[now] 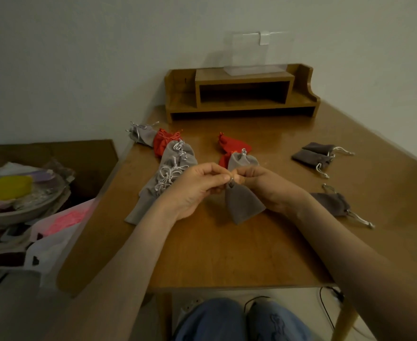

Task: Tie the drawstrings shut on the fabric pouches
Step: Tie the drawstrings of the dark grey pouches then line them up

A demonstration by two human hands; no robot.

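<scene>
head view: over a wooden table [227, 254], the left hand [195, 190] and right hand [264, 188] meet, each pinching the cord at the neck of a grey pouch [245, 205] hanging between them; a slipped cord could leave the knot loose.
</scene>
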